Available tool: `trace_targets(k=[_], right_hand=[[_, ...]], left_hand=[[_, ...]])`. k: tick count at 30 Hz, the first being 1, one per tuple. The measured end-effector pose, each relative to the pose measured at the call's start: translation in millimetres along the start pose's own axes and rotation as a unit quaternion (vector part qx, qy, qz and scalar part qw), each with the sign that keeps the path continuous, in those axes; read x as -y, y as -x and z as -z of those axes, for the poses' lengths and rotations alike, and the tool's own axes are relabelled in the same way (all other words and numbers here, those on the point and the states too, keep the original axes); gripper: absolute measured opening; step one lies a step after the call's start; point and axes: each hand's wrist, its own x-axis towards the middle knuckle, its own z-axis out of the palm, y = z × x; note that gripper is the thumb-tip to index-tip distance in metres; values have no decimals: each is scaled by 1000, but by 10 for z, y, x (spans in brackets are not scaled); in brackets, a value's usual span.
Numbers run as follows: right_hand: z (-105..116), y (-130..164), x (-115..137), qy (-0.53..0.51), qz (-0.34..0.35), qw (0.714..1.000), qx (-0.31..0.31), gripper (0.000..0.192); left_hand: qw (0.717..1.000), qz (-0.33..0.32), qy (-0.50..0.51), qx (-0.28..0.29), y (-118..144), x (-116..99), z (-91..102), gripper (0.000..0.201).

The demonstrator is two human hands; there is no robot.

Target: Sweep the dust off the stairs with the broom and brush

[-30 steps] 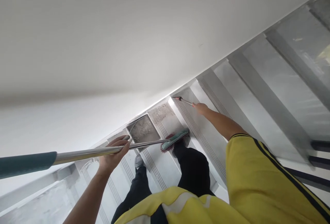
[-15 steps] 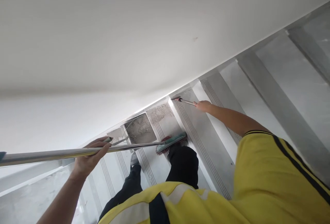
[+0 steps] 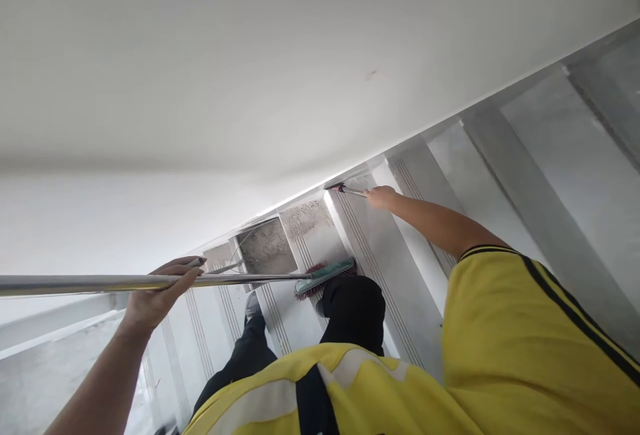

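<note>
The right hand (image 3: 381,197) is closed around the handle of a short-handled tool (image 3: 356,191), whose red-and-black head sits at the corner where a grooved tread (image 3: 373,238) meets the wall (image 3: 250,88); whether that head carries bristles or a blade is too small to tell. The left hand (image 3: 163,285) is wrapped around a chrome broom pole (image 3: 90,284) and also retains a thinner rod (image 3: 227,267), which appears to lead to the dustpan (image 3: 283,261) resting on the stairs near the wall. Progress, judged from the residue, is partial: grey dust (image 3: 264,245) is gathered in the dustpan, while a granular debris patch (image 3: 304,217) lies uncollected on the lower tread (image 3: 329,236) just beside it. The grooved tread under the short-handled tool shows no comparable heap; detail at the head itself is unclear. The condition of the treads farther right cannot be determined. Clearance is limited. The teal broom head (image 3: 325,276), with dark red bristles, lies aslant just in front of the right leg (image 3: 353,315) and covers part of the lower tread. The left shoe (image 3: 253,305) stands near the dustpan. The broom pole crosses close to the dustpan's near edge, and the wall closes off the opposite side.
</note>
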Motion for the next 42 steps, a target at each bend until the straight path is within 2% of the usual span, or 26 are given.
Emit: trace_targets(k=[3, 10, 13, 18, 22, 29, 35, 42], right_hand=[[-17, 9, 66, 5, 25, 1000, 13, 41], [-103, 0, 184, -25, -4, 1000, -10, 42], [-190, 26, 127, -22, 2, 1000, 9, 42], [-298, 44, -45, -55, -43, 998, -2, 39], [-386, 69, -185, -38, -17, 999, 19, 36], [-323, 1, -259, -45, -42, 998, 18, 34], [-391, 22, -273, -57, -65, 996, 10, 36], [-465, 56, -416, -41, -47, 998, 28, 35]], left_hand=[[1000, 13, 0, 8, 15, -45, -14, 39], [999, 40, 15, -9, 5, -83, -58, 35], [999, 41, 12, -1, 4, -45, -54, 33], [999, 40, 18, -8, 2, -30, -53, 34], [999, 47, 14, -10, 10, -38, -56, 37], [998, 45, 37, -21, 4, -39, -63, 39], [998, 40, 41, -25, 9, -11, -51, 41], [997, 51, 42, -31, 20, -86, -70, 48]])
